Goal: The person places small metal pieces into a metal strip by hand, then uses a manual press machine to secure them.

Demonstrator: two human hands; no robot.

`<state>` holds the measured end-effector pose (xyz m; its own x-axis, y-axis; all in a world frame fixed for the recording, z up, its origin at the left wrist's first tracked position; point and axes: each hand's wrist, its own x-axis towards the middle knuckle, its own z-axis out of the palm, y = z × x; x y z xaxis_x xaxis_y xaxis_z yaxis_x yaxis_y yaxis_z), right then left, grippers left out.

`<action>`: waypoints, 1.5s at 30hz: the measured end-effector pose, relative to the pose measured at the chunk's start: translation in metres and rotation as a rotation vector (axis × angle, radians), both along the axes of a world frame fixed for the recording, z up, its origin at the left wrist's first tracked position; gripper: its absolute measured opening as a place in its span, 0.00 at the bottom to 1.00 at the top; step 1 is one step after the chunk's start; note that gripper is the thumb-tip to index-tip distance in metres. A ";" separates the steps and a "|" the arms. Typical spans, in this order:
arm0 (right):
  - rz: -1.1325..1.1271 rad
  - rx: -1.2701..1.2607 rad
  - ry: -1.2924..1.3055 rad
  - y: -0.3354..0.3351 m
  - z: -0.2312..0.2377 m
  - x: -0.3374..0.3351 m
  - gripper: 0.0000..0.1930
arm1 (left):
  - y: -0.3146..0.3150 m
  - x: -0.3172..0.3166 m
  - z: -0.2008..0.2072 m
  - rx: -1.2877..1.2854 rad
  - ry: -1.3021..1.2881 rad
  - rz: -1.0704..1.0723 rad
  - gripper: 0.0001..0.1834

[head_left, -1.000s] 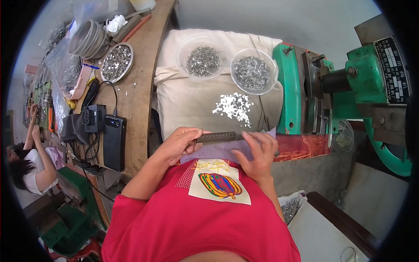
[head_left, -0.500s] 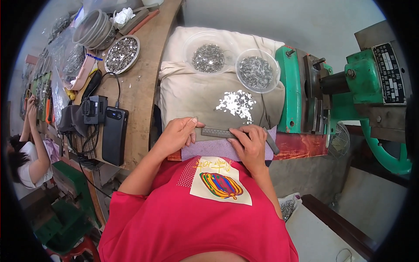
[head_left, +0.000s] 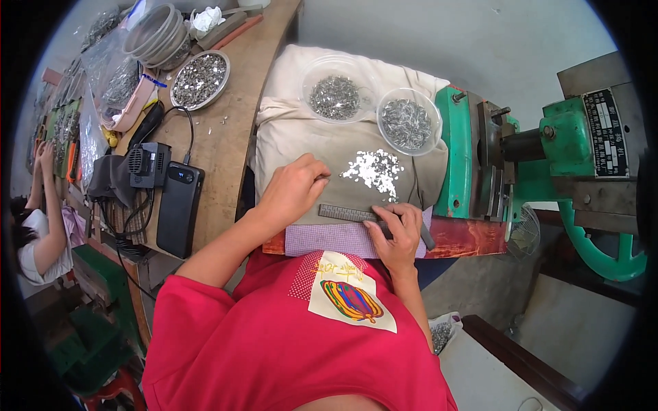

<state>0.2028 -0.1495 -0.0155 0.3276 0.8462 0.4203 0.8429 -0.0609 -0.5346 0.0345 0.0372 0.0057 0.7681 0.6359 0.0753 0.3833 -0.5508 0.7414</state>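
Observation:
A dark grey metal strip with ruler-like marks [head_left: 340, 213] lies across the near edge of the cloth-covered work surface. My right hand [head_left: 399, 236] has its thumb and fingers closed on the strip's right end. Beyond those fingers a dark flat bar [head_left: 427, 236] sticks out; whether it joins the strip is hidden. My left hand [head_left: 293, 190] is raised above the cloth left of a pile of small shiny metal pieces [head_left: 374, 171]. Its fingers are curled, with thumb and fingertips close together; anything between them is too small to make out.
Behind the pile stand two clear tubs, a left tub [head_left: 308, 89] and a right tub [head_left: 436, 122], with metal pieces. A green machine press [head_left: 455, 161] borders the right. On the left bench [head_left: 229, 89] are a white bowl [head_left: 227, 74], a power bank [head_left: 179, 209] and cables. Another person [head_left: 44, 236] works far left.
My left hand has left the strip's left end and moved up and to the right, nearer the pile. My right hand stays on the strip. The whole view has shifted slightly.

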 end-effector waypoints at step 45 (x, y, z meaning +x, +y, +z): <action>-0.161 -0.005 -0.097 0.000 -0.001 -0.011 0.14 | 0.016 0.004 -0.018 -0.123 -0.137 0.028 0.08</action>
